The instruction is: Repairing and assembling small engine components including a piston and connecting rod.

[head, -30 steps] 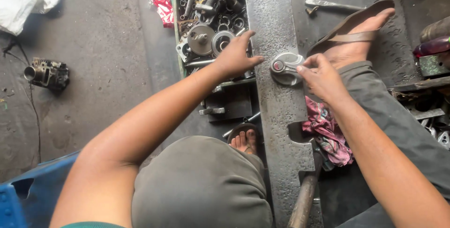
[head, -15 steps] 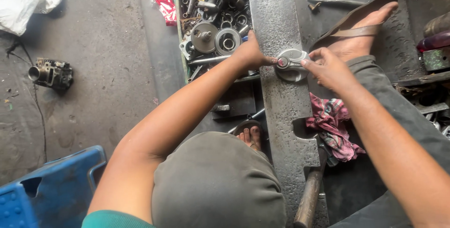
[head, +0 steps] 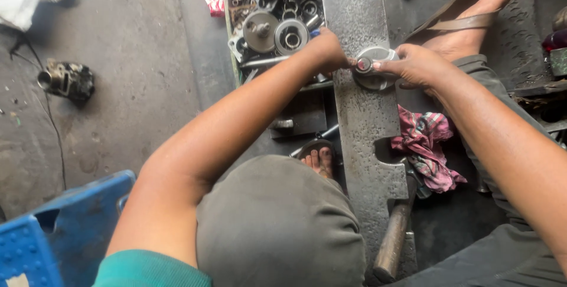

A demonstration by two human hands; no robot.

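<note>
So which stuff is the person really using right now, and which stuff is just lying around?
In use:
- left hand and right hand, both on the round metal part
- grey metal slab under it

Lying about:
- hammer
- pink rag
- tray of metal parts
- blue crate
- small engine part on the floor

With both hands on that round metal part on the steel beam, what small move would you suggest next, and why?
Probably steady the round part with the left hand while the right hand seats the small centre piece. Both hands already pinch it from either side on the beam, and the hammer lies unused below.
</note>
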